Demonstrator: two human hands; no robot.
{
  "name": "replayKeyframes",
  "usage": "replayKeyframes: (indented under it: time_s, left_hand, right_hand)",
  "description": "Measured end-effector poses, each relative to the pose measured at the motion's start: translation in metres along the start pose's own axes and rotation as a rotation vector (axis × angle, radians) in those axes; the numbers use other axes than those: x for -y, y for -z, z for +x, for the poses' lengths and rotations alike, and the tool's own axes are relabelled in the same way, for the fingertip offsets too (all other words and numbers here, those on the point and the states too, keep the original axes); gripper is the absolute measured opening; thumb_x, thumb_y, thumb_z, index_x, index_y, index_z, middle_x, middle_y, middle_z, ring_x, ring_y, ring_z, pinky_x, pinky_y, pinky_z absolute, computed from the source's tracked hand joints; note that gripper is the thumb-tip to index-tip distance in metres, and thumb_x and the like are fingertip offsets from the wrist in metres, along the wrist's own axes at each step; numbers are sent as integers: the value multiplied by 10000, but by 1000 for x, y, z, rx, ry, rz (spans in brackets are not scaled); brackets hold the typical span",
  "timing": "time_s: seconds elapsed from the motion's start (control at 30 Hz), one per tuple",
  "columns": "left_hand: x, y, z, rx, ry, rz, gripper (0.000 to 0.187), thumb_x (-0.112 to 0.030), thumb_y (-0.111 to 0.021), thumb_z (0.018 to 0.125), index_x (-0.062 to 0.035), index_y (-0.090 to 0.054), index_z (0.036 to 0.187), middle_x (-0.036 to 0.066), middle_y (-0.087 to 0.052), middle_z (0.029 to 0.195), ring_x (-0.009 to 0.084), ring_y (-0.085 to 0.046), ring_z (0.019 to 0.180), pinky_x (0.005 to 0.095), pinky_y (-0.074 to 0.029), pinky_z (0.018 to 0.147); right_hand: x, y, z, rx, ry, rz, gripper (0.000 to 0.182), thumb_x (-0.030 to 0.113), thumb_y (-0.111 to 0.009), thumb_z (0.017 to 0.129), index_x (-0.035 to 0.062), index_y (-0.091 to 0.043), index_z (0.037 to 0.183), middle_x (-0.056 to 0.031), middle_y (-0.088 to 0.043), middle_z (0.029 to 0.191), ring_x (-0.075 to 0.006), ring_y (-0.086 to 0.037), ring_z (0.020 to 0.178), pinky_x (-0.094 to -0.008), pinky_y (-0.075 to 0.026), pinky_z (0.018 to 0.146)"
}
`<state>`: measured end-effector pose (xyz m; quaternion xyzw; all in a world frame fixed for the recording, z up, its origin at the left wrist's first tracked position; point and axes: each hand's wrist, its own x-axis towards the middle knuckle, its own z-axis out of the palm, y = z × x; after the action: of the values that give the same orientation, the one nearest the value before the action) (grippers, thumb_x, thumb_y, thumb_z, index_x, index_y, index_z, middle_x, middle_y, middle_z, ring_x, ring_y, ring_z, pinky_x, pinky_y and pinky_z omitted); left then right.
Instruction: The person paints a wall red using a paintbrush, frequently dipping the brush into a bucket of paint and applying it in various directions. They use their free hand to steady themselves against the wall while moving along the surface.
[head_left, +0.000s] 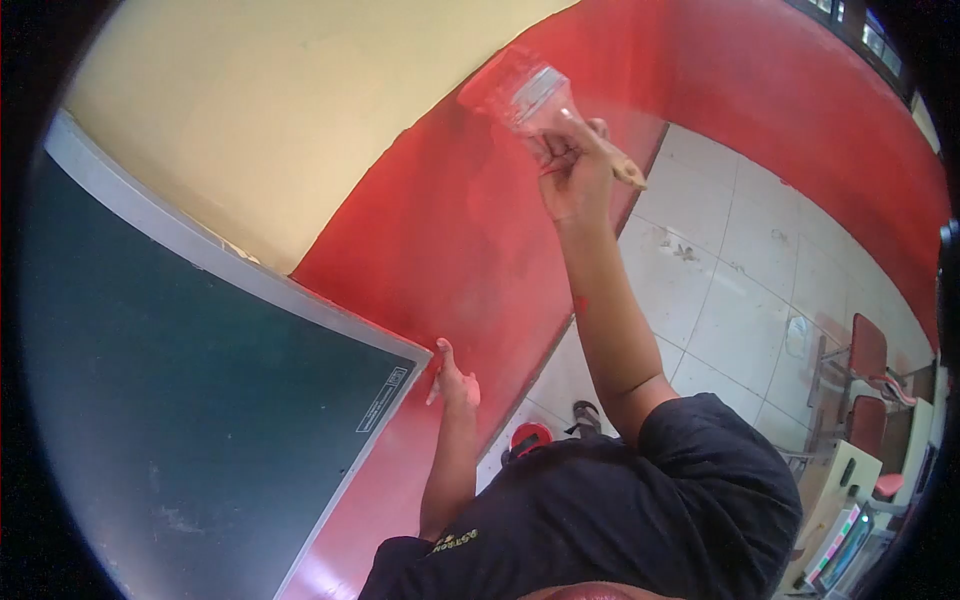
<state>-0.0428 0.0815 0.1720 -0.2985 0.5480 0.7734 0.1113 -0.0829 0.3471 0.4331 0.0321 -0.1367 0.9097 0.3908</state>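
Observation:
My right hand [575, 165] is closed around a wide paintbrush [540, 95], its wooden handle end sticking out past the fingers. The bristles, red and slightly blurred, lie at the upper border where the red paint meets the cream wall [270, 110]. Below that border the wall [440, 230] is red, with uneven darker and lighter patches. Lower down, my left hand [455, 385] is open, fingers apart, by the corner of a framed dark green board [200, 380]. Reddish paint shows on this hand.
A red bucket [530, 435] stands on the floor near my foot [586, 415]. Pale floor tiles [700, 260] with some stains stretch to the right. Red-brown chairs [868, 345] and a desk [830, 480] are at the far right. Another red wall [800, 100] runs behind.

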Motion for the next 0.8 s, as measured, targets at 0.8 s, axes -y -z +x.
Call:
replayKeyframes:
  time_s: [0.8]
  left_hand:
    - [4, 3, 6, -6, -4, 25, 1432, -771, -701, 588, 47, 84, 1463, 143, 67, 1583, 299, 17, 1471, 506, -76, 1177]
  right_hand:
    - [-1, 34, -10, 53, -41, -98, 296, 2, -632, 818, 154, -380, 853, -20, -559, 779, -173, -621, 723, -322, -532, 596]
